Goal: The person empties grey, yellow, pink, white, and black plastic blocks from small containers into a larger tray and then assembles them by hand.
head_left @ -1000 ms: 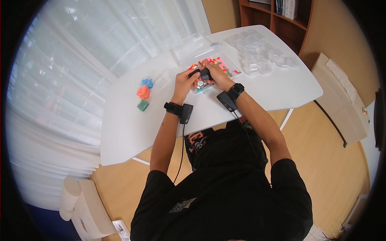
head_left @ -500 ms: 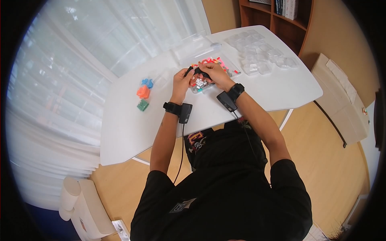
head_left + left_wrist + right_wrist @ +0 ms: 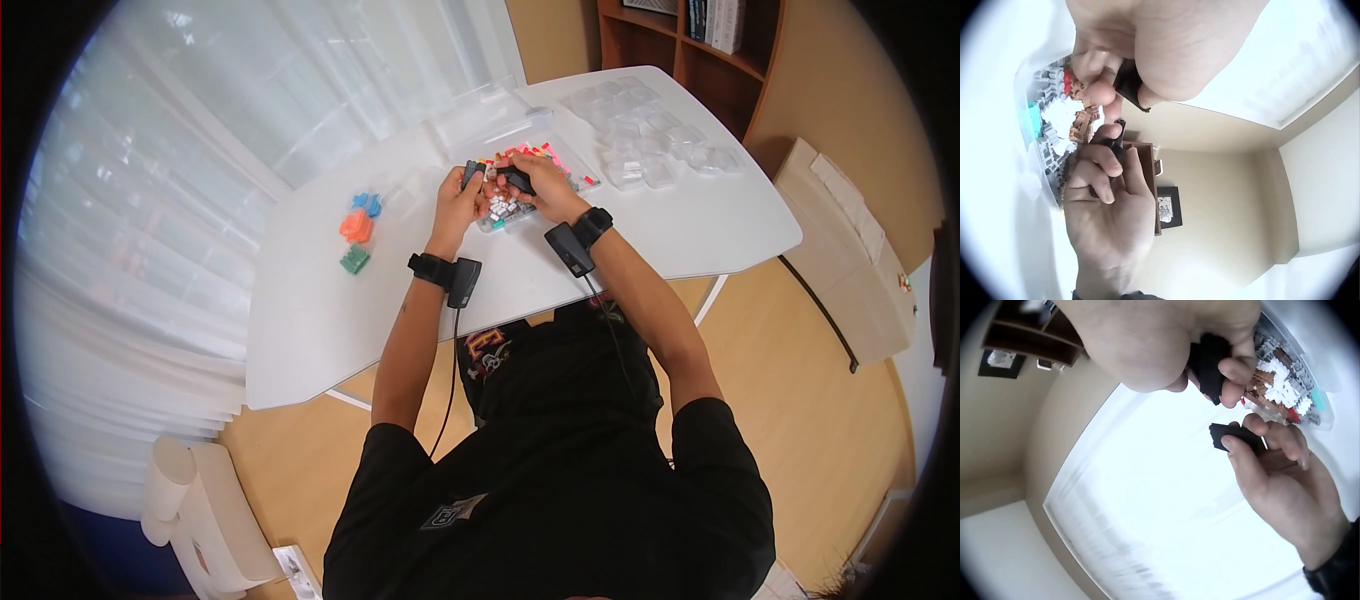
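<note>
My left hand [image 3: 457, 208] pinches a dark block of black toy bricks [image 3: 1219, 436] between thumb and fingers, its ridged end sticking out past the thumb. In my right hand [image 3: 550, 188], curled fingers grip another black brick piece [image 3: 1210, 365], partly hidden by the palm. The two pieces are apart, with a small gap between the hands. Both hands are over a clear plastic box [image 3: 1038, 165] of loose small bricks. White bricks [image 3: 1282, 384] and brown bricks [image 3: 1080, 128] show in it, with grey, red and teal ones around them.
Left on the white table [image 3: 320, 330] lie a blue brick cluster [image 3: 367, 206], an orange one [image 3: 356, 228] and a green one [image 3: 355, 261]. Several clear containers [image 3: 655, 165] crowd the back right. A wooden shelf [image 3: 690, 60] stands behind.
The black pieces, close together a second ago, have come apart, one in each hand. My left hand has tilted its piece upright, and my right hand has shifted slightly to the right.
</note>
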